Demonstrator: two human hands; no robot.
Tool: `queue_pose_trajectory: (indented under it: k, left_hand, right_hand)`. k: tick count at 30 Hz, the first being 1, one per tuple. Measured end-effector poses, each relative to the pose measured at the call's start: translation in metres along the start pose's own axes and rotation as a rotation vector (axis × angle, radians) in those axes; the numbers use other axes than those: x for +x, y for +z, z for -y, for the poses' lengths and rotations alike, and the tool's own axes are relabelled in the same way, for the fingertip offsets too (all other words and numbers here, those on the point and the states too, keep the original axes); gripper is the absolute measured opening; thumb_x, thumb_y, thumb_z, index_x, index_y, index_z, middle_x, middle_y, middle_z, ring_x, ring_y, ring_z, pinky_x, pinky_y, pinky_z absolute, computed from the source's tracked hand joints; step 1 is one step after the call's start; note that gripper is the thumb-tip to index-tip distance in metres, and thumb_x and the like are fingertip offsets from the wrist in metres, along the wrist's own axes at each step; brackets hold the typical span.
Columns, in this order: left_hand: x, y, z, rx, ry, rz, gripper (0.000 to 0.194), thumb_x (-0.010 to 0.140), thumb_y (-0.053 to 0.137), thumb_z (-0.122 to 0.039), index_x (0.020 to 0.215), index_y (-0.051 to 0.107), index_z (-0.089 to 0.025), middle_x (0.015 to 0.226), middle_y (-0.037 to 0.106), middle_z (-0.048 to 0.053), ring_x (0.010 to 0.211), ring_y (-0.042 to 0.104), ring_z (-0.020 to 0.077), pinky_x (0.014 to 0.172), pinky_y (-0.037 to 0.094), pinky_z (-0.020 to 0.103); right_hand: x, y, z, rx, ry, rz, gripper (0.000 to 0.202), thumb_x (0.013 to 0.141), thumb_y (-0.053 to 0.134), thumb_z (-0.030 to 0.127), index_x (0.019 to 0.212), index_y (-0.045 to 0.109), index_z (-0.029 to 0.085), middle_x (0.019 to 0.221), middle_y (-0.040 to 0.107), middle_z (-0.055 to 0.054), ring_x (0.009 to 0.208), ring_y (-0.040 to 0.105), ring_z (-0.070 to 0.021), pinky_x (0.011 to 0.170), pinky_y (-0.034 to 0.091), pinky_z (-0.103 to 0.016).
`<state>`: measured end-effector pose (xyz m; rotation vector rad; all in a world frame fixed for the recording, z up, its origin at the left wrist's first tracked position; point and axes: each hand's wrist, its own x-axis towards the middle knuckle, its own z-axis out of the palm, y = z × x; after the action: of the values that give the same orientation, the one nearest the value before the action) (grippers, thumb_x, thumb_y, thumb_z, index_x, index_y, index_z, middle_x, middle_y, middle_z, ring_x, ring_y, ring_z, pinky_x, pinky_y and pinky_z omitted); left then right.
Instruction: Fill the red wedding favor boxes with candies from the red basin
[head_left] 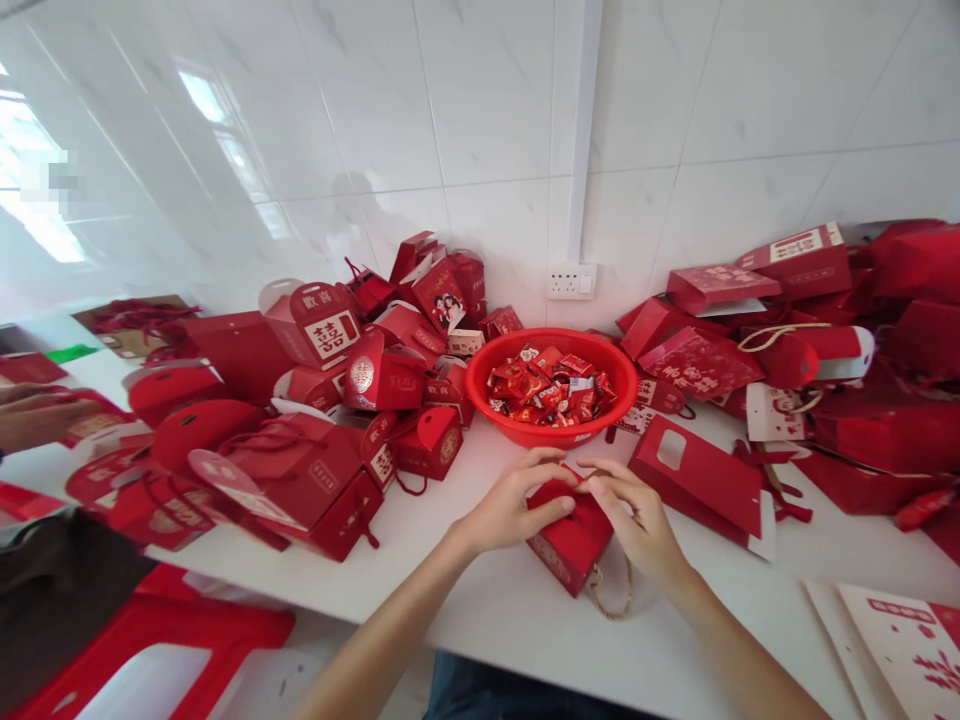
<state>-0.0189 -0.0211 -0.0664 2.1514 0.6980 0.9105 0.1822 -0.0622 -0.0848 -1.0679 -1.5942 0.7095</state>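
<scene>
A small red box [576,560] with gold print on its side rests on the white table, below the red basin of candies. Over its top left lies my left hand [517,505], thumb and fingers curved onto the box. My right hand [630,510] is at the box's upper right edge, its thumb and index finger pinched close to the left fingertips. A twisted rope loop [611,603] hangs from the box's lower right onto the table. What exactly the fingertips grip is partly hidden.
The red basin [478,392] holds wrapped candies. Piles of red gift boxes [300,480] stand at left and red boxes [701,365] at right. A flat red carton [697,485] lies beside my right hand. Another person's hand [37,415] is at far left, near a red stool [202,625].
</scene>
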Motion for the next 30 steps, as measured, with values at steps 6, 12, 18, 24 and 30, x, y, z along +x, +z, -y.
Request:
queue_pose_trajectory:
  k: [6,12,18,24,30]
  left_hand:
    - [0.003,0.0,-0.001,-0.066,-0.12,0.035,0.017,0.092,0.064,-0.035,0.091,0.066,-0.018,0.104,0.066,0.008,0.1,0.062,0.0205,0.094,0.048,0.032]
    - [-0.007,-0.013,-0.002,-0.037,-0.199,-0.046,0.014,0.09,0.063,-0.032,0.085,0.061,-0.019,0.093,0.062,0.004,0.092,0.058,0.0188,0.089,0.044,0.03]
    - [-0.016,-0.02,-0.001,0.001,-0.275,-0.082,0.015,0.088,0.062,-0.031,0.081,0.059,-0.018,0.089,0.062,0.003,0.086,0.057,0.018,0.082,0.044,0.029]
    - [-0.017,-0.016,-0.002,0.037,-0.314,-0.156,0.014,0.086,0.063,-0.03,0.078,0.061,-0.019,0.089,0.062,0.004,0.088,0.059,0.0198,0.085,0.045,0.032]
    - [-0.014,-0.019,-0.001,0.114,-0.41,-0.234,0.011,0.077,0.07,-0.029,0.076,0.068,-0.018,0.097,0.06,0.005,0.087,0.058,0.0188,0.08,0.046,0.031]
  right_hand:
    - [0.007,-0.012,-0.012,-0.098,0.042,-0.088,0.034,0.093,0.058,0.053,0.085,0.069,0.021,0.099,0.071,-0.009,0.097,0.067,-0.0245,0.09,0.052,-0.035]
    - [0.007,-0.012,-0.016,-0.163,0.239,0.085,0.051,0.089,0.054,0.066,0.064,0.052,0.021,0.067,0.056,-0.001,0.068,0.055,-0.018,0.063,0.044,-0.028]
    - [0.006,-0.004,-0.015,0.004,0.323,0.32,0.059,0.084,0.057,0.071,0.058,0.043,0.02,0.058,0.035,0.005,0.058,0.034,-0.0113,0.054,0.028,-0.026]
    - [0.003,-0.005,-0.018,0.124,0.428,0.493,0.051,0.069,0.079,0.063,0.062,0.063,0.016,0.06,0.053,0.002,0.061,0.045,-0.0132,0.06,0.034,-0.027]
    - [0.002,-0.004,-0.001,0.289,0.494,0.445,0.042,0.065,0.085,0.054,0.06,0.067,0.016,0.063,0.062,0.0,0.065,0.054,-0.0151,0.067,0.042,-0.029]
